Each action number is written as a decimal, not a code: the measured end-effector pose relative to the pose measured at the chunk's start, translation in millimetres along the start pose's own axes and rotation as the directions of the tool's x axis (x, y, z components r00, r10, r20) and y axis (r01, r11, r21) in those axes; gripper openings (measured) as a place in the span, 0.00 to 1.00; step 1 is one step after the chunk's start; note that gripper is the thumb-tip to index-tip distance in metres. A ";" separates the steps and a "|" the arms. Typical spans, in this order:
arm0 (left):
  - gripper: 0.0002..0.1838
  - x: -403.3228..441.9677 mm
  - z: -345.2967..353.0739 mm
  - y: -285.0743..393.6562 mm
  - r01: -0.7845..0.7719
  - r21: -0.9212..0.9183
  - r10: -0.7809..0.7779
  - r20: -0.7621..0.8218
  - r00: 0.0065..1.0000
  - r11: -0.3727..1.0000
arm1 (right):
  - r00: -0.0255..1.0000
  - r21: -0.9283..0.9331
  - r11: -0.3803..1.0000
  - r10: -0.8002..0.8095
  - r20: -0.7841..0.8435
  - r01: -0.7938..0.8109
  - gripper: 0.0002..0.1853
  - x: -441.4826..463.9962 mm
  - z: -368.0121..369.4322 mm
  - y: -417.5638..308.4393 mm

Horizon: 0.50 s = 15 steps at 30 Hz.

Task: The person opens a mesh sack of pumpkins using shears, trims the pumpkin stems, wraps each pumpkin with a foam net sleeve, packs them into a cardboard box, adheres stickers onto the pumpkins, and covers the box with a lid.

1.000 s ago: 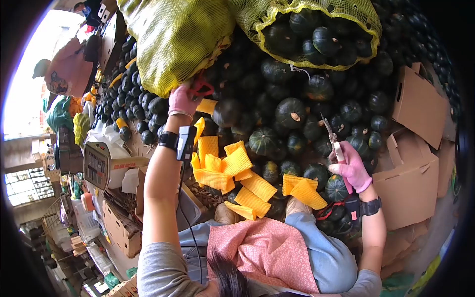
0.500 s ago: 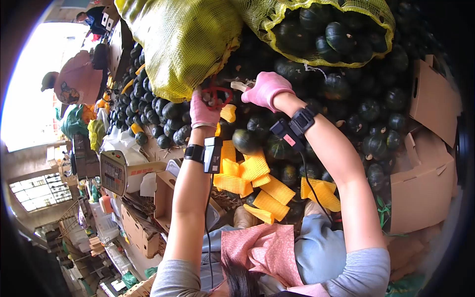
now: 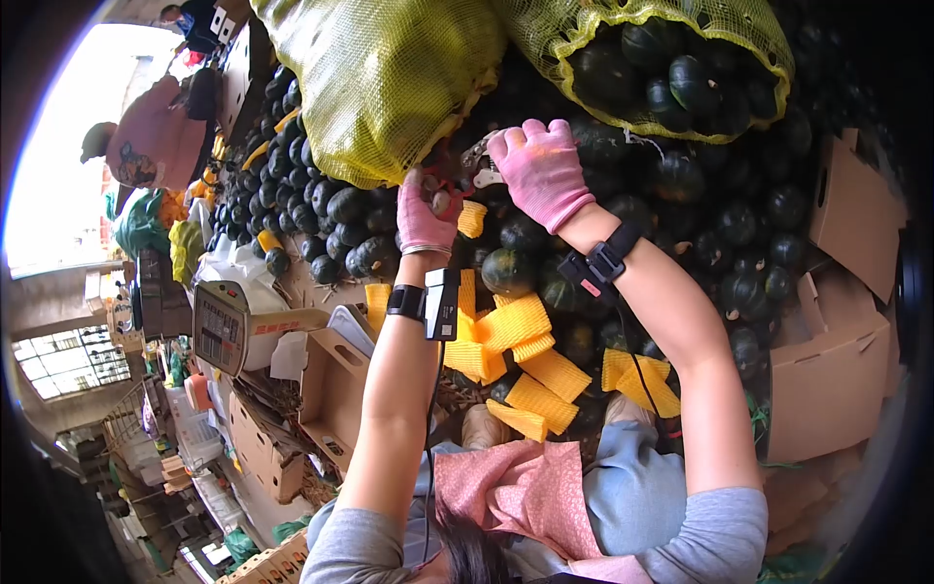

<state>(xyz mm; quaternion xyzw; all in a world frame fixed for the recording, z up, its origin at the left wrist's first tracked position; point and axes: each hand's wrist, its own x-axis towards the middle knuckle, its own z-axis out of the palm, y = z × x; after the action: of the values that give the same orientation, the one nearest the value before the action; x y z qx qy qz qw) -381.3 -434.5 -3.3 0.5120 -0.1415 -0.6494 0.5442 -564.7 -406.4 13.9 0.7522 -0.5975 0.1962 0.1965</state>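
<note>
My left hand (image 3: 425, 216), in a pink glove, is closed on red strings at the lower end of a full yellow mesh bag (image 3: 389, 88). Close on its right, my right hand (image 3: 541, 170), gloved too, holds metal clippers (image 3: 484, 167) with pale handles, their jaws near the strings. Whether the blades touch a string I cannot tell. Dark green squashes (image 3: 507, 272) lie in a heap below and around both hands. Yellow foam sleeves (image 3: 514, 323) are scattered on the heap in front of my knees.
An open yellow mesh bag (image 3: 623, 122) of squashes lies at the top. Cardboard boxes (image 3: 827, 384) stand at the right. A scale (image 3: 222, 328) and an open carton (image 3: 331, 389) are on the left. Farther off, a person (image 3: 151, 136) bends over and another is behind.
My right hand has swung from the right side, with the clippers, to beside my left hand at the bag's end. My left hand still holds the red strings. The view has shifted slightly.
</note>
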 end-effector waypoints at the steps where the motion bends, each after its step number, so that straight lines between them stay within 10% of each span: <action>1: 0.14 -5.3 4.0 0.2 -0.003 0.008 0.003 -0.017 1.000 1.000 | 1.000 0.003 1.000 0.003 -0.017 -0.003 0.08 0.8 1.2 -0.7; 15: 0.18 -13.0 12.8 6.2 0.013 -0.141 -0.021 -0.052 0.998 0.990 | 0.994 0.113 0.993 0.012 0.111 -0.025 0.03 1.4 -7.2 -0.7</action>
<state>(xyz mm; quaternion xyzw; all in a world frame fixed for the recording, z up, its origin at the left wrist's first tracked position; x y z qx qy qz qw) -389.8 -430.4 13.5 0.4906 -0.0765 -0.6485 0.5770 -564.2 -403.6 20.7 0.7663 -0.6023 0.1899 0.1179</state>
